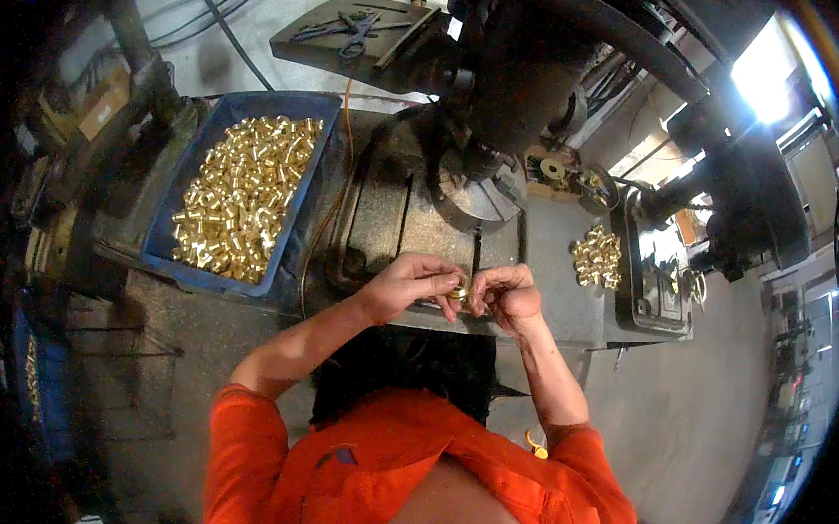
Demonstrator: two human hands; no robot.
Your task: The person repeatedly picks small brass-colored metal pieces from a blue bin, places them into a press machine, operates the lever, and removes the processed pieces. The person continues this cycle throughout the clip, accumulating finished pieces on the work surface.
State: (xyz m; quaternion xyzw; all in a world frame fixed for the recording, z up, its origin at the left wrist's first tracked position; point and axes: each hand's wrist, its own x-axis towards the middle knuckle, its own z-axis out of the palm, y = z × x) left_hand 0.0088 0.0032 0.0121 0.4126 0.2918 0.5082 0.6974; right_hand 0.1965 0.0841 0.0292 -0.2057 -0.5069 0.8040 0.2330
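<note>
Holding a small brass fitting (458, 294) between left hand (411, 285) and right hand (507, 294), near the front of a grooved machine table (374, 234) — with a blue tray (280, 102) of brass pieces (249, 194) to the left — and a smaller brass pile (598, 258) to the right.

One small, shiny, gold-coloured metal piece with a rounded shape (458, 294) is a little from the centre of the view, between four and five o'clock. It is raised between the fingertips of the left hand (418, 286), at its nine o'clock side, and of the right hand (506, 294), at three o'clock. Fingers partly cover it, so its exact tilt is not clear.
</note>
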